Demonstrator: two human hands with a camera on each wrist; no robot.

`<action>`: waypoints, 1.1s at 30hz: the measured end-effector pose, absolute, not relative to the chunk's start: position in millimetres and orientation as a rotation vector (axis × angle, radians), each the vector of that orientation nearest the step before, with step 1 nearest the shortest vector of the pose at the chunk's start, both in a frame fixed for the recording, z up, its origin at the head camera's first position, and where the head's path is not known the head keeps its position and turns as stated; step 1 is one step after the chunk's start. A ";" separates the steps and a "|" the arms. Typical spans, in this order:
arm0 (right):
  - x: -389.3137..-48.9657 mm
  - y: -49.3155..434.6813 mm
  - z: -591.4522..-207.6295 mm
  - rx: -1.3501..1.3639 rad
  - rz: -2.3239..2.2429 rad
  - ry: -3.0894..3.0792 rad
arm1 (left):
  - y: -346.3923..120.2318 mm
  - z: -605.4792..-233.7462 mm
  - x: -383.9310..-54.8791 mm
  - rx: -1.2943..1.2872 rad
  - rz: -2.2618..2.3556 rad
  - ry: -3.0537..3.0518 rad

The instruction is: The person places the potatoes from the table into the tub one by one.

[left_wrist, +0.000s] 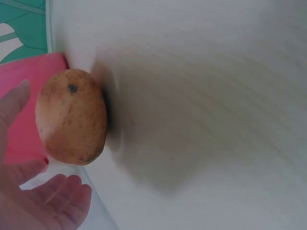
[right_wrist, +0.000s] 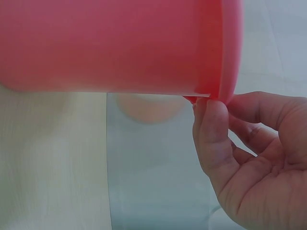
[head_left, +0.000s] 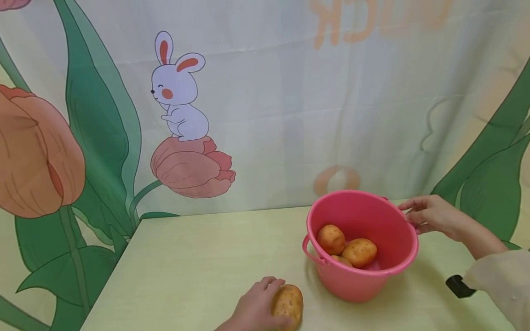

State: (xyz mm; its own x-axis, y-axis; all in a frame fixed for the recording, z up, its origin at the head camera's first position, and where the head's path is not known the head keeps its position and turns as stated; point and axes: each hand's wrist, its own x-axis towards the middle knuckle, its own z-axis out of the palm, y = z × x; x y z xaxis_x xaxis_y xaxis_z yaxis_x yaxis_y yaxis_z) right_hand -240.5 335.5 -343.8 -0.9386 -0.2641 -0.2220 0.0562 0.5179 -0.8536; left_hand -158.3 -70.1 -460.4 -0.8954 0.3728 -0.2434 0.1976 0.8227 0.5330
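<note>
A lone brown potato [head_left: 288, 305] lies on the table at the lower middle of the head view. My left hand [head_left: 260, 305] is beside it on the left, fingers spread around its far and near ends. In the left wrist view a gap shows between the fingers [left_wrist: 72, 201] and the potato [left_wrist: 72, 117]. To the right stands a pink bucket [head_left: 352, 287] with 3 potatoes visible inside, one partly hidden behind the near rim. My right hand [head_left: 439, 218] pinches the bucket's right rim between thumb and fingers, as the right wrist view shows closely.
The pale table [head_left: 186, 257] ends at a hanging cloth [head_left: 265, 115] printed with a rabbit and tulips. The bucket's handle [head_left: 308, 250] hangs at its left side. A black object [head_left: 460, 286] sits at the right sleeve.
</note>
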 end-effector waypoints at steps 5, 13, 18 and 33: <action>-240.7 335.2 -344.0 -0.174 -1.384 2.445 | -71.5 -468.0 -152.8 0.438 0.739 2.716; -241.7 335.2 -344.8 -0.166 -1.384 2.439 | -67.1 -475.8 -148.9 0.292 0.835 2.710; -241.2 335.2 -344.7 -0.163 -1.377 2.451 | -63.0 -481.5 -148.1 0.186 0.861 2.691; -243.5 337.4 -345.7 -0.182 -1.381 2.442 | -65.0 -490.3 -144.6 0.244 0.895 2.704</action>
